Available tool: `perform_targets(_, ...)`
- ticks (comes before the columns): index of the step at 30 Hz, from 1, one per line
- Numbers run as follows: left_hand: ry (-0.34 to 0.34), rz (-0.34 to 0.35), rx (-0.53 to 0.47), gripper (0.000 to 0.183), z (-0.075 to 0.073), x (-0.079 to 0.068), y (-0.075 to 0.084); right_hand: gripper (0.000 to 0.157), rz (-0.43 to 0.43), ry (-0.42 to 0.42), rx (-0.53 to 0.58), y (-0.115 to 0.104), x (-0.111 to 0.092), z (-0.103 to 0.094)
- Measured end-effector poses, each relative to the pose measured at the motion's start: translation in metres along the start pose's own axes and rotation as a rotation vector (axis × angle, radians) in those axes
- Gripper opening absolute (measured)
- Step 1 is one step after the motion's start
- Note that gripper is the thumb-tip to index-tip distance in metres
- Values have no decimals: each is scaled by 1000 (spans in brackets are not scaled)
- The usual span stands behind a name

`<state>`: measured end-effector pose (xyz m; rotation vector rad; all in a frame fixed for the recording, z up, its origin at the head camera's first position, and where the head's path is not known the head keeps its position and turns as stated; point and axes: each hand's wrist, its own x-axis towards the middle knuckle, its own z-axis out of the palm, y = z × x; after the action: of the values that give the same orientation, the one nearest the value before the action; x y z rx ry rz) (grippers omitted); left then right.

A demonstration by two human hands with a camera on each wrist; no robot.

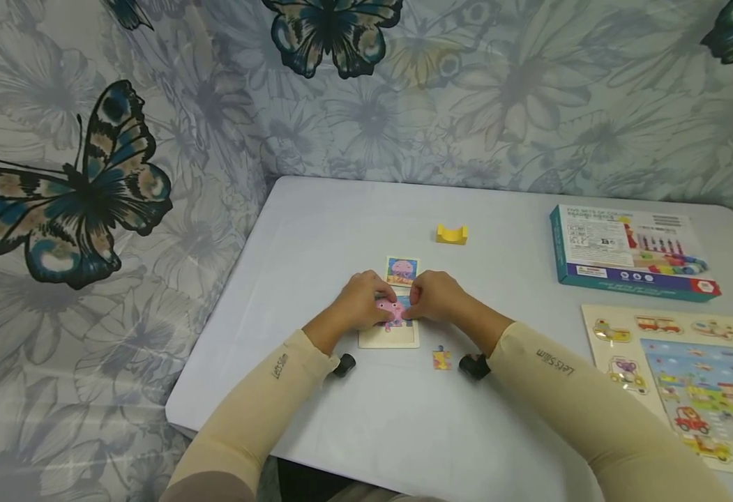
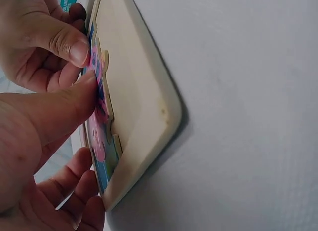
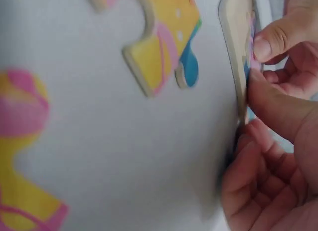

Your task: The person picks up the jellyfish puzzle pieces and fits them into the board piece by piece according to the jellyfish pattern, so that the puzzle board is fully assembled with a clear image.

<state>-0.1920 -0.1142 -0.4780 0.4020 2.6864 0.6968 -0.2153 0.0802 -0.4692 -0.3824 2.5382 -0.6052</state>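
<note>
A small wooden puzzle tray (image 1: pixel 388 339) lies on the table with pink and blue jigsaw pieces (image 2: pixel 101 146) in its far part. My left hand (image 1: pixel 358 301) holds at the left side, its thumb on a pink piece and its other fingers bent at the tray's edge. Opposite it, my right hand (image 1: pixel 439 295) has its thumb on the pieces too, close beside the left thumb, with fingers curled by the edge. Both hands partly cover the picture. Yellow and pink loose pieces (image 3: pixel 169 37) lie on the table near the right hand.
Just beyond the tray is a small picture card (image 1: pixel 402 270) with a pink sea creature. A yellow curved block (image 1: pixel 451 235) stands farther back. To the right are a boxed set (image 1: pixel 630 244) and a large vehicle puzzle board (image 1: pixel 617 328). Patterned cloth hangs behind the table (image 1: pixel 335 216).
</note>
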Motion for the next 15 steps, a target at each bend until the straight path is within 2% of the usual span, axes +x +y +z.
perform_targets(5,-1,-18,14,18,-2,0,2,41,-30,30,-51,0,-3,1)
perform_targets(8,-2,-8,13,18,-1,-1,0,33,-83,36,-41,4,-10,1)
perform_targets(12,-34,72,41,24,-3,-5,-6,21,-132,0,-73,10,-36,-2)
perform_targets(15,-82,126,83,33,-7,-10,-13,27,-141,-47,-136,13,-61,0)
